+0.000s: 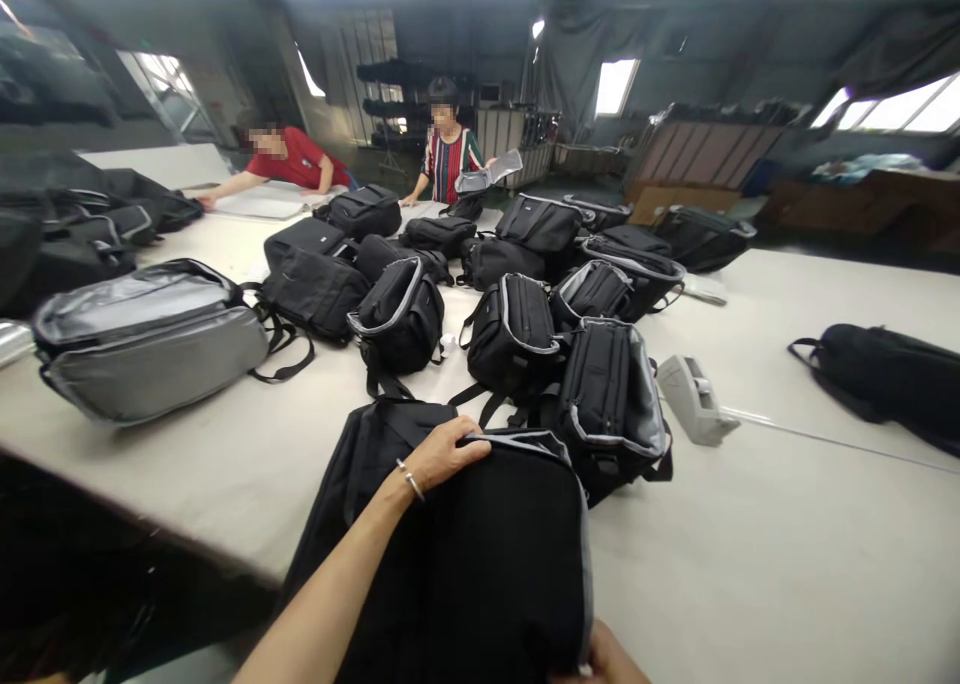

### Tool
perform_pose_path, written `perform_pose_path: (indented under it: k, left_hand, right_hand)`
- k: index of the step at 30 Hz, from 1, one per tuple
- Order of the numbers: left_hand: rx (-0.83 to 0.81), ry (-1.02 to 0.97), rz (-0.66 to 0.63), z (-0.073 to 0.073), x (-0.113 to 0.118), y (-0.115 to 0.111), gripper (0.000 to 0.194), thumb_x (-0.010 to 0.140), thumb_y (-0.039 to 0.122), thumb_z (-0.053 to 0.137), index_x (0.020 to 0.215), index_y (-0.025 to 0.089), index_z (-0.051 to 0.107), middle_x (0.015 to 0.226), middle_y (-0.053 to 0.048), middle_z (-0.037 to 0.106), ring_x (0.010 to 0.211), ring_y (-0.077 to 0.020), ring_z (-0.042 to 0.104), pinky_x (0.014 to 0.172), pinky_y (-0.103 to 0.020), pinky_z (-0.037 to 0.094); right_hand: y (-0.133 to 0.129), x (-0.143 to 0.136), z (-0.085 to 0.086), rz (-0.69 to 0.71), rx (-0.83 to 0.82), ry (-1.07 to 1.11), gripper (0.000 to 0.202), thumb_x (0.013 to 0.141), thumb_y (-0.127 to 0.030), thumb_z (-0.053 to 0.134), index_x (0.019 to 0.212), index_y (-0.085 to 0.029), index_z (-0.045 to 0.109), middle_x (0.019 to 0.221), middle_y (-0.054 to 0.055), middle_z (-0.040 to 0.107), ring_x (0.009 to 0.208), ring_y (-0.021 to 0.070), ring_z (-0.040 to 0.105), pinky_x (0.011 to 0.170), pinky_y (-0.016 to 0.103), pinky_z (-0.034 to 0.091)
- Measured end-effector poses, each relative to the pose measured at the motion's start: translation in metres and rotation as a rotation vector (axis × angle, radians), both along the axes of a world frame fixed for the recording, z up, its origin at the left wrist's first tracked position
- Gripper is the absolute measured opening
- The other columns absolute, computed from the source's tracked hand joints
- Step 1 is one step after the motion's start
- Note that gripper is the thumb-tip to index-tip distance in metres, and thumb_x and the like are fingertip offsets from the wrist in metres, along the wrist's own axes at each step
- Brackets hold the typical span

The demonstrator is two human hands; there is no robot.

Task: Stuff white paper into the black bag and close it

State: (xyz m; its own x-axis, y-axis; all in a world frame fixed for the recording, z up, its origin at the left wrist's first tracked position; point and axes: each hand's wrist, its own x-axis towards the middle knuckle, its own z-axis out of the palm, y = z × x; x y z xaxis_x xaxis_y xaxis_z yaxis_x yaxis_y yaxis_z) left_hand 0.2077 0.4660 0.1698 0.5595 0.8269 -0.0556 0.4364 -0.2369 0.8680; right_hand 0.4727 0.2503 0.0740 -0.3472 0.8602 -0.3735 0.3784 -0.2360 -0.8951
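A large black backpack (510, 544) with a grey-edged zipper opening lies in front of me at the near table edge. My left hand (446, 451), with a bracelet at the wrist, grips the top edge of its opening, thumb and fingers closed on the fabric. At the lower right corner of the backpack my right hand (600, 659) is closed at the grey zipper edge, partly cut off by the frame. Just beyond stand open black bags with grey lining, the nearest being a bag (607, 394) at the right.
A grey bag (157, 344) stands on the left of the pale table (750, 544). A grey-white tape dispenser (696, 399) and a black bag (885, 374) are at the right. Two people (296, 159) (450, 159) work across the table, behind several black bags.
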Motion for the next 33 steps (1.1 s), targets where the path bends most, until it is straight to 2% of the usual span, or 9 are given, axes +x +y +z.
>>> perform_pose_path:
  k: [3,6,8,10,14,18,21,26,33]
  left_hand:
    - [0.095,0.044,0.034,0.005,0.005,-0.024,0.023,0.091,0.04,0.056,0.085,0.019,0.062,0.091,-0.003,0.062,0.091,-0.0205,0.054,0.086,-0.034,0.043]
    - [0.25,0.105,0.073,0.014,0.013,-0.049,0.022,0.091,0.041,0.058,0.086,0.02,0.06,0.095,-0.003,0.061,0.093,-0.0212,0.051,0.086,-0.037,0.041]
    - [0.347,0.12,0.091,0.019,0.019,-0.062,0.023,0.091,0.041,0.06,0.086,0.02,0.058,0.098,-0.004,0.06,0.095,-0.0223,0.052,0.086,-0.039,0.04]
    - [0.441,0.117,0.119,0.022,0.024,-0.071,0.023,0.092,0.041,0.059,0.087,0.019,0.056,0.1,-0.005,0.061,0.098,-0.0232,0.053,0.087,-0.04,0.041]
    - [0.54,0.077,0.217,0.023,0.019,-0.091,0.024,0.093,0.043,0.056,0.1,0.02,0.056,0.113,-0.008,0.059,0.107,-0.0237,0.055,0.094,-0.04,0.045]
    - [0.589,0.043,0.524,0.014,0.001,-0.124,0.047,0.091,0.049,0.057,0.126,0.02,0.046,0.127,-0.013,0.053,0.119,-0.0252,0.052,0.099,-0.039,0.046]
    - [0.316,0.109,0.672,0.004,-0.01,-0.142,0.043,0.089,0.051,0.059,0.121,0.022,0.05,0.116,-0.01,0.06,0.107,-0.0255,0.059,0.088,-0.039,0.052]
    - [-0.259,0.026,0.469,-0.003,-0.017,-0.137,0.059,0.088,0.059,0.056,0.135,0.024,0.045,0.134,-0.009,0.055,0.123,-0.0273,0.052,0.105,-0.042,0.042]
    - [-0.272,-0.026,0.438,0.009,-0.008,-0.118,0.028,0.09,0.047,0.059,0.107,0.025,0.061,0.103,-0.001,0.063,0.096,-0.0192,0.058,0.088,-0.031,0.044]
  right_hand:
    - [0.027,0.049,0.053,0.202,-0.213,-0.015,0.044,0.061,-0.042,0.079,0.097,-0.019,0.069,0.103,0.007,0.067,0.097,0.0279,0.063,0.082,0.035,0.054]
    - [0.078,0.078,0.118,-0.126,0.053,-0.163,0.031,0.083,-0.048,0.062,0.08,-0.017,0.063,0.094,0.007,0.065,0.093,0.0232,0.061,0.086,0.036,0.051]
    - [0.113,0.066,0.149,-0.262,0.265,-0.16,0.038,0.083,-0.051,0.063,0.104,-0.019,0.064,0.11,0.009,0.063,0.104,0.0253,0.059,0.097,0.042,0.048]
    - [0.141,0.034,0.162,-0.048,0.338,-0.169,0.083,0.069,-0.049,0.079,0.14,-0.024,0.045,0.142,0.01,0.047,0.128,0.0296,0.046,0.112,0.047,0.035]
    - [0.162,-0.024,0.151,0.395,0.341,-0.239,0.101,0.058,-0.038,0.087,0.146,-0.023,0.04,0.144,0.011,0.048,0.13,0.0309,0.047,0.113,0.046,0.036]
    - [0.156,-0.022,0.135,0.334,0.348,-0.233,0.079,0.071,-0.024,0.077,0.143,-0.028,0.044,0.143,0.005,0.051,0.129,0.0252,0.049,0.113,0.041,0.037]
    - [0.15,-0.009,0.13,0.333,0.364,-0.255,0.079,0.073,-0.024,0.077,0.144,-0.029,0.042,0.143,0.005,0.051,0.13,0.0251,0.049,0.113,0.04,0.038]
    - [0.143,-0.001,0.123,0.403,0.464,-0.232,0.073,0.078,-0.023,0.074,0.143,-0.032,0.042,0.136,0.003,0.057,0.124,0.0232,0.054,0.108,0.036,0.044]
    - [0.18,-0.014,0.138,0.428,0.423,-0.268,0.048,0.079,-0.042,0.076,0.122,-0.028,0.06,0.136,0.006,0.053,0.123,0.0252,0.054,0.106,0.039,0.046]
